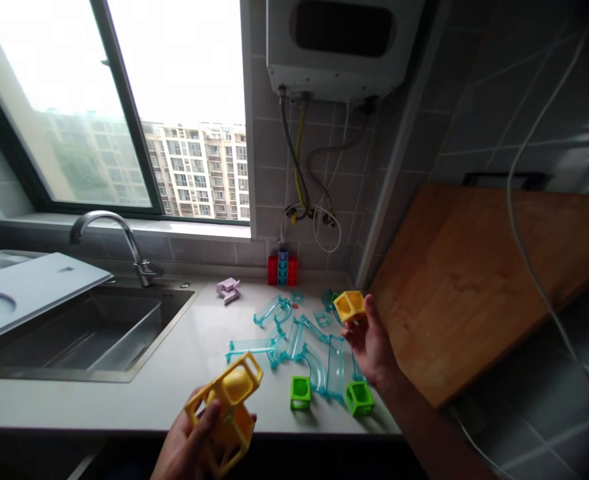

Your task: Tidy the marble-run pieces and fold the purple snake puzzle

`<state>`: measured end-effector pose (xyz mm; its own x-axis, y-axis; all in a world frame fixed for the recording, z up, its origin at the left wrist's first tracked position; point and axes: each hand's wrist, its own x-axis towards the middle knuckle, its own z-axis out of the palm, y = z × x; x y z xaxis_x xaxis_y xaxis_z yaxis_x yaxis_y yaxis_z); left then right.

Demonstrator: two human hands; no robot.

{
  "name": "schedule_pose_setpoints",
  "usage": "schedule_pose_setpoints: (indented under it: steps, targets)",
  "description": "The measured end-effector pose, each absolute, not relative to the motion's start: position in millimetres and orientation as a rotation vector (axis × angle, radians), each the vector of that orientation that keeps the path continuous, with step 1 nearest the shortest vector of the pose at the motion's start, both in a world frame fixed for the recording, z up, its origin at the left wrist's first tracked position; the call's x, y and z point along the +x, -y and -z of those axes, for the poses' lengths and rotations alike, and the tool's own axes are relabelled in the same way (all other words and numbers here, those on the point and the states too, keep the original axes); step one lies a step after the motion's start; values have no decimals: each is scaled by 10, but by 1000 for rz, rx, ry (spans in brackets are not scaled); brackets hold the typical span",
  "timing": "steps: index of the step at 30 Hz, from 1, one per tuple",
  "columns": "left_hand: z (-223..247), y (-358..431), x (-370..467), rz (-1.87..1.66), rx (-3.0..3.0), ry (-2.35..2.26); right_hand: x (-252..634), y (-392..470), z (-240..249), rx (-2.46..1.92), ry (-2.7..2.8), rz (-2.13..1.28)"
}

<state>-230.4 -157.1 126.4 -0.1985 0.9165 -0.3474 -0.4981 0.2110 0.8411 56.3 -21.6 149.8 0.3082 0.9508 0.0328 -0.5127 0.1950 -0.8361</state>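
Observation:
My left hand [189,433] grips a joined group of yellow open-frame cube blocks [237,387], held up in front of the counter's front edge. Raised above the right end of the counter, my right hand [371,347] pinches a single yellow cube block [349,306] between thumb and fingers. Below and between the hands, two green cube blocks [301,392] sit near the front edge. Clear teal track pieces [314,367], some straight and some curved, lie scattered behind them. Part of a green piece shows behind the yellow cube, mostly hidden.
Red and blue blocks [283,269] stand against the back wall, with pale pink pieces [228,291] to their left. A sink [139,363] with a faucet [119,233] is at left. A wooden board [474,280] leans at right, a white cable [517,233] hanging before it.

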Motion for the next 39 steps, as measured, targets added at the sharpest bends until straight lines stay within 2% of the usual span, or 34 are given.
schedule_pose_setpoints:
  steps: [6,13,19,25,29,39]
  targets:
    - [-1618,1076,-2101,-1483,651,-928,87,698,-1386,-685,507,-1355]
    - [-1605,511,-2134,-1508,735,-743,-96,643,-1354,-782,821,-1323]
    - [-1333,278,-2274,-1473,704,-804,-136,380,-1041,-950,1024,-1188]
    - [-976,167,-2351,-1380,664,-877,-88,254,-718,-1125,1062,-1207]
    - [-865,100,-2312,-1336,690,-828,-57,236,-735,-1189,1185,-1146]
    - [-746,183,-2014,-1242,798,-781,-140,296,-884,-1319,1485,-745]
